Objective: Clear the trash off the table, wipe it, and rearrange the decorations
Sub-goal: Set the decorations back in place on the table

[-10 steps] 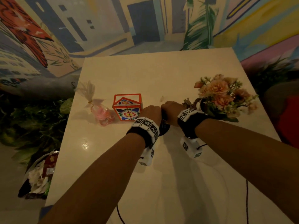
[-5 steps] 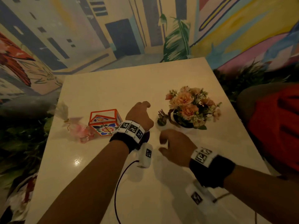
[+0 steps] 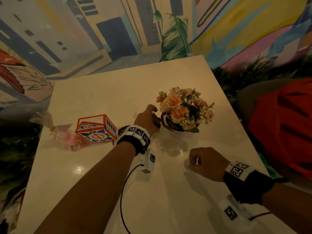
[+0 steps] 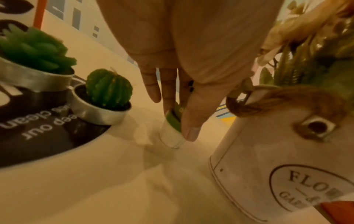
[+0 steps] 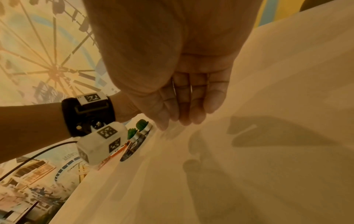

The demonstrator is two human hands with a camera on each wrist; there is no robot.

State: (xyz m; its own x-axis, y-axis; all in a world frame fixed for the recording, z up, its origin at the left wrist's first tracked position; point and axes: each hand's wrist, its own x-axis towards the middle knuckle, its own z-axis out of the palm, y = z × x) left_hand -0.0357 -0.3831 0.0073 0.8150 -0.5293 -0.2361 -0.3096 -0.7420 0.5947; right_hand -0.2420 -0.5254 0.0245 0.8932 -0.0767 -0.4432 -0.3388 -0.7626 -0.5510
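My left hand [image 3: 147, 119] reaches beside the flower pot [image 3: 175, 128] of peach blooms. Up close, its thumb and fingers [image 4: 169, 100] pinch a tiny white pot with a green succulent [image 4: 171, 133], tilted just over the table [image 4: 134, 189]. To its left, a round cactus candle [image 4: 108, 89] and a leafy succulent candle [image 4: 36, 48] stand on a black round coaster [image 4: 47, 136]. My right hand [image 3: 202, 163] hovers low at the near right, fingers [image 5: 184, 106] relaxed and holding nothing.
An orange patterned box [image 3: 96, 128] and a pink cellophane favour bag [image 3: 70, 137] lie at the table's left. A red seat [image 3: 283, 125] stands close on the right. Green plants border both sides, and a bag of trash [image 3: 10, 215] sits low left.
My right hand has pulled back from the flower pot toward the near right. My left hand has shifted right, up against the flower pot, and now pinches the tiny succulent pot.
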